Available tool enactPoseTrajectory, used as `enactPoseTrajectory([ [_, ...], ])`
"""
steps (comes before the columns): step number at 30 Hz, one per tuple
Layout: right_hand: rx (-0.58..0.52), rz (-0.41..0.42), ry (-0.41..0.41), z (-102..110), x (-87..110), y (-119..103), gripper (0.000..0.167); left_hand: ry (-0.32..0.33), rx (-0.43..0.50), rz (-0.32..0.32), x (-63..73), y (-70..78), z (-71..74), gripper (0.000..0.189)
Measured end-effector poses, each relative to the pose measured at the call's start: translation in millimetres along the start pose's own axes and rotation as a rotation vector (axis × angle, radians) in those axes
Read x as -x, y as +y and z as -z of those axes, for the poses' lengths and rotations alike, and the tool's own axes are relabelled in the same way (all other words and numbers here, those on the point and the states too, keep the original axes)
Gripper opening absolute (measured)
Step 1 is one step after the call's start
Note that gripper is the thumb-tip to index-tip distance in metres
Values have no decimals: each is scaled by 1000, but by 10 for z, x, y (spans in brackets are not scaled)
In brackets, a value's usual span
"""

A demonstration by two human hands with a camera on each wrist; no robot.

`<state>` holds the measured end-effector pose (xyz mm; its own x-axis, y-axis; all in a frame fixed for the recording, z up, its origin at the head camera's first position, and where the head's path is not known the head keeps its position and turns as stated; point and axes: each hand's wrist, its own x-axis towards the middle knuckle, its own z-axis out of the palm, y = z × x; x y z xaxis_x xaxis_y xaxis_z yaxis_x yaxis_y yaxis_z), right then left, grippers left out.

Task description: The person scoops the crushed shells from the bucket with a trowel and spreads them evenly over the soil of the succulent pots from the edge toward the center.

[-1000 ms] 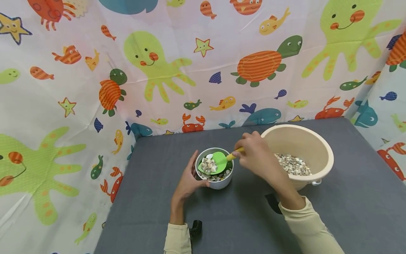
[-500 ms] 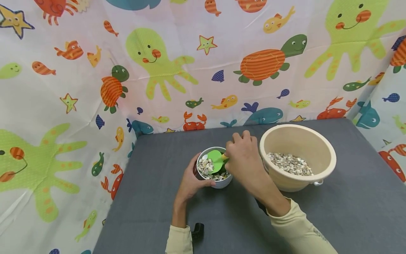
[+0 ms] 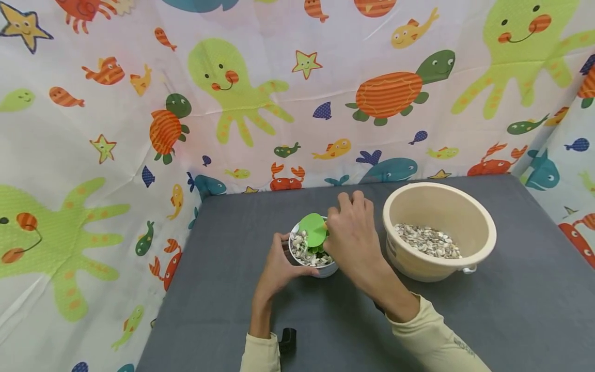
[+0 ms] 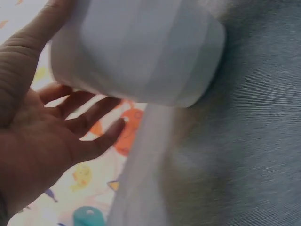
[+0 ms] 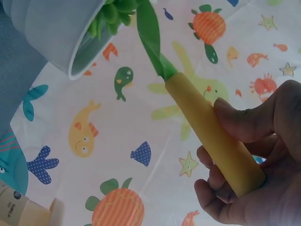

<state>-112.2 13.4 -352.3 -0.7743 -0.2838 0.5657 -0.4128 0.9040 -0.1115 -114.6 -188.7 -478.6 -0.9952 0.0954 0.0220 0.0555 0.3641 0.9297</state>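
My left hand (image 3: 278, 271) holds a small white pot (image 3: 327, 270), thumb on the near side and fingers around the far side. Pale shells (image 3: 303, 253) fill its left part, and a green succulent (image 5: 110, 19) stands inside. A small trowel's green blade (image 3: 313, 230) is tilted up over the pot's far rim, with no shells showing on it. Its yellow handle (image 5: 211, 134) is gripped by my right hand (image 3: 355, 245), which covers the pot's right side in the head view. In the right wrist view, thumb and fingers wrap that handle.
A cream bucket (image 3: 411, 266) stands right of the pot, with many small shells (image 3: 427, 241) on its bottom. The grey cloth table (image 3: 223, 289) meets a sea-animal printed curtain (image 3: 260, 67) at the back and sides. A black device (image 3: 288, 338) sits at my left wrist.
The trowel blade has gone from lying flat with shells on it to tilted up and bare. Its shells are in the pot. My right hand has moved left and turned; the left still holds the pot.
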Motion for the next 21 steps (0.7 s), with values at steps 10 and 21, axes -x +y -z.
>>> enactPoseTrajectory([
  [10, -30, 3, -33, 54, 24, 28, 14, -206, -42, -33, -148, -40, 203, 129],
  [21, -15, 19, 3, 50, -12, 16, 12, -63, -53, -9, -76, -17, 64, 114],
])
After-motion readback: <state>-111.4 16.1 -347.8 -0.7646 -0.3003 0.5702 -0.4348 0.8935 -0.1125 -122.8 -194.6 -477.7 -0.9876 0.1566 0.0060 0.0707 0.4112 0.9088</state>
